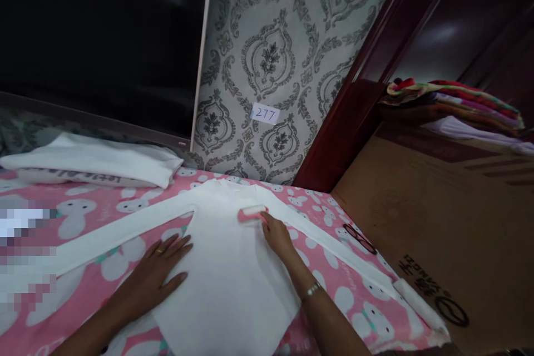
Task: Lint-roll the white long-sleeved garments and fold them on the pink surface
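White shirt [227, 272]; pink rabbit-patterned sheet [102, 200]

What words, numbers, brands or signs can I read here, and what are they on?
"277": handwritten on the paper note on the wall.
"YANGZI": on the cardboard box, tilted, with two Chinese characters and a round logo.
Too blurred: lettering on the pink sheet.
Partly covered, unreadable: dark letters below the white folded cloth.
None I can make out: white top, pink roller.
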`<state>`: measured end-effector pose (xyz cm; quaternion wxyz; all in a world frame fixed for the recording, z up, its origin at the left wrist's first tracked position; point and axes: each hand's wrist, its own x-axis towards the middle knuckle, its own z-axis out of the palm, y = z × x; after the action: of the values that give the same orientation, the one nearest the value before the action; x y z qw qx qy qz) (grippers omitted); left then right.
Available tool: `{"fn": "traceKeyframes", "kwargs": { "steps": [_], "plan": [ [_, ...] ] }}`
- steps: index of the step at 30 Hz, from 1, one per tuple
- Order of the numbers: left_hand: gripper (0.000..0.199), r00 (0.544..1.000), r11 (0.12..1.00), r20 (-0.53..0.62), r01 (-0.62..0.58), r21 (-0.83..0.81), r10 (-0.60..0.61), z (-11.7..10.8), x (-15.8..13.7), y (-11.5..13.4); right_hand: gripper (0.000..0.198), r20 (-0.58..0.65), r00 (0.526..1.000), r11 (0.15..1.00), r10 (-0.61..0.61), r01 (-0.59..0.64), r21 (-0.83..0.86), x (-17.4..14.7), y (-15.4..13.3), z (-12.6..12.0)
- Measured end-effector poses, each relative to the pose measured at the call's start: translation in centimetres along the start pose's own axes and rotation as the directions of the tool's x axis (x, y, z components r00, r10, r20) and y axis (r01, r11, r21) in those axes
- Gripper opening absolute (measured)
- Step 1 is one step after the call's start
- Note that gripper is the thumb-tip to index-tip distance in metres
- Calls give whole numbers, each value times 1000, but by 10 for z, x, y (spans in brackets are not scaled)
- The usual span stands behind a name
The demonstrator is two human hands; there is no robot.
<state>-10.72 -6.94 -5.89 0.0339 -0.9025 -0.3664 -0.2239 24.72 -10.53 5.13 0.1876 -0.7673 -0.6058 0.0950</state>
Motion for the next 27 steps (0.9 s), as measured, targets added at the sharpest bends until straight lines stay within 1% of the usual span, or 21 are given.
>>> {"fn": "traceKeyframes", "kwargs": {
  "steps": [5,7,9,11,13,16,18,20,21,24,26,27],
  "plan": [
    [61,999,999,30,17,-27,-16,-8,1,2,48,-16,1000,998,4,-3,55,78,-46,11],
    [60,1000,999,23,13,-35,-13,-9,1,2,48,-13,1000,998,16,-15,67,98,-59,16],
    [59,1000,999,18,8,-31,-8,-8,0,1,48,-18,999,995,28,-26,94,104,-66,22],
    [59,1000,1000,17,5,-25,-5,-5,-1,0,49,-32,999,992,26,-22,127,99,-63,26],
    [60,1000,1000,17,6,-24,-5,-3,-1,-1,49,-43,999,988,10,-3,152,86,-52,27],
    [60,1000,999,16,9,-32,-9,-5,-1,1,49,-59,998,985,-23,33,169,61,-24,17],
    [59,1000,999,6,11,-42,-11,-7,1,3,48,-103,993,979,-52,71,192,42,-5,7],
    [58,1000,999,-6,13,-52,-13,-10,1,6,47,-130,987,974,-94,118,193,19,10,0],
    [58,1000,998,-6,15,-54,-15,-11,2,7,47,-119,985,973,-122,142,183,6,15,-1],
    [59,1000,998,14,27,-54,-26,-14,2,10,48,-27,982,977,-186,188,105,-25,17,5],
    [58,999,997,25,34,-62,-32,-15,2,11,49,7,984,984,-176,176,38,-32,8,11],
    [58,999,997,28,35,-68,-33,-16,2,11,49,13,987,987,-159,159,5,-29,1,14]
  ]
}}
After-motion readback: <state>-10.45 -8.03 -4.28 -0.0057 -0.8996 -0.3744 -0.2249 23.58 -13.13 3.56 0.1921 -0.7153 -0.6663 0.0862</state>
